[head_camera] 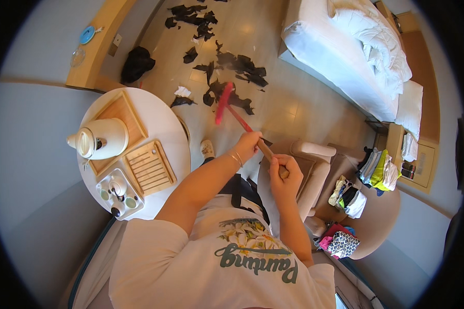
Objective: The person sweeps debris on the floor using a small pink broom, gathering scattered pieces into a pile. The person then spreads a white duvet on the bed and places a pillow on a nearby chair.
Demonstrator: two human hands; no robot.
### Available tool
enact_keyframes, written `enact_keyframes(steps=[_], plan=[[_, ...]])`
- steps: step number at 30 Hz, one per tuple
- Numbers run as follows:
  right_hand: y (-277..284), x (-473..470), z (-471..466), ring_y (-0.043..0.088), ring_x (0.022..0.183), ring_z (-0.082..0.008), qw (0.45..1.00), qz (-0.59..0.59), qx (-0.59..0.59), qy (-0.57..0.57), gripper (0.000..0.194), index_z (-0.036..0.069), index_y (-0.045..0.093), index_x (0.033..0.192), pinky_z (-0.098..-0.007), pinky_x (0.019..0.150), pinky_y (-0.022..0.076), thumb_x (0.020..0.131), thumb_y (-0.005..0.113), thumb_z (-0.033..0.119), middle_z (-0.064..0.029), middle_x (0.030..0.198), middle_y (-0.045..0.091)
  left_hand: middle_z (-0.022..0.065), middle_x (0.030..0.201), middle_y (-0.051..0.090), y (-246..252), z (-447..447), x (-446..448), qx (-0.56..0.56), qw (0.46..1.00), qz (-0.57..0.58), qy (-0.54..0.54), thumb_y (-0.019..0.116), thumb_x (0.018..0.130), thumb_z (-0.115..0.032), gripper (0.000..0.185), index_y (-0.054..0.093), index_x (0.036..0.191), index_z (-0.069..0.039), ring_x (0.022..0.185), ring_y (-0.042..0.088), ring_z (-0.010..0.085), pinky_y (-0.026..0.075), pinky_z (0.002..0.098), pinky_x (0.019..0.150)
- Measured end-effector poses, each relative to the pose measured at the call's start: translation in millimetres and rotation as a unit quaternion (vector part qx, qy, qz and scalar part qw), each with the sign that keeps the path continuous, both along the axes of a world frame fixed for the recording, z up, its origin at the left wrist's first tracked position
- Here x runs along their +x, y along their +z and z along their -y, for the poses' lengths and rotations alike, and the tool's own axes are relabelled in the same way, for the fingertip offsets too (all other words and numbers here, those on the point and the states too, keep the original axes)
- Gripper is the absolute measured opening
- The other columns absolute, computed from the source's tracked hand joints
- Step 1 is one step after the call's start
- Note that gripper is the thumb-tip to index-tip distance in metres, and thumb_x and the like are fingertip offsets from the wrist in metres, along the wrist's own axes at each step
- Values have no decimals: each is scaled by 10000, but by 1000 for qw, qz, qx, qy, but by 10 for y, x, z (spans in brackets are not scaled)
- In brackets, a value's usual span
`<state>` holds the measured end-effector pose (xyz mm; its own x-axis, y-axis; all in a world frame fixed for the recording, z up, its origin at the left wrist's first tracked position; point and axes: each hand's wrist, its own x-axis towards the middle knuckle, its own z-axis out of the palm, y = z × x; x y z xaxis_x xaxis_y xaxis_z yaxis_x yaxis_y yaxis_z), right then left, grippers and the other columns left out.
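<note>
Both my hands grip one broom, which slants away from my body towards the floor. My left hand [248,147] is closed around the upper shaft, just below the wooden part. Nearer to me, my right hand [288,174] holds the end of the wooden handle [266,150]. The red broom head [224,103] is slightly blurred and lies over torn black scraps [239,99] on the tiled floor. More black scraps [195,17] are strewn farther off, with a crumpled white paper [182,91] among them.
A round white table [166,116] at left bears a kettle [107,138], wooden trays and a tea set [118,193]. At right stand an armchair [313,166] and a sofa [379,228] with folded clothes. A bed [332,58] stands far right; a black bag [137,65] lies far left.
</note>
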<state>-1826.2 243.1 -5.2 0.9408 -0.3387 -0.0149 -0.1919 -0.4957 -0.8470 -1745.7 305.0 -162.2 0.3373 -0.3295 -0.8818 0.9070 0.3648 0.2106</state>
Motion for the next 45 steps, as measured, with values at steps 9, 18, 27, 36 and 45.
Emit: enact_keyframes(steps=[9,18,27,36,45], plan=[[328,52,163,561,590,-119,994,45,37,-92,92,-6,518,799,-213,519,461,878,511,39,-133,855,630,31,823,586,479,155,345,-119,986,115,-5,527,821,-208,114,539,810,-96,683,503,102,419,267,635],[889,307,847,576,583,-150,997,-37,-18,63,64,-8,577,760,-253,521,446,805,578,38,-157,878,652,42,601,533,863,698,211,-61,994,52,-80,558,766,-185,173,543,642,-66,482,450,111,360,242,453],[169,724,973,622,687,-278,993,-59,50,93,66,12,610,810,-306,632,490,776,629,65,-147,909,650,35,500,430,194,668,604,101,974,54,-194,605,706,-151,163,502,614,-64,388,374,140,274,286,366],[-111,990,1100,622,682,-266,995,32,36,93,22,4,599,747,-323,618,492,748,607,25,-136,886,660,28,562,462,44,714,1247,104,969,139,-177,541,783,-195,165,516,697,-57,451,417,121,328,262,428],[687,1332,1416,588,602,-249,999,35,-11,-40,51,-10,591,687,-309,569,455,736,574,-3,-125,735,650,11,592,493,612,1196,1530,-118,968,33,-220,589,814,-221,201,509,675,-102,481,440,104,367,250,480]])
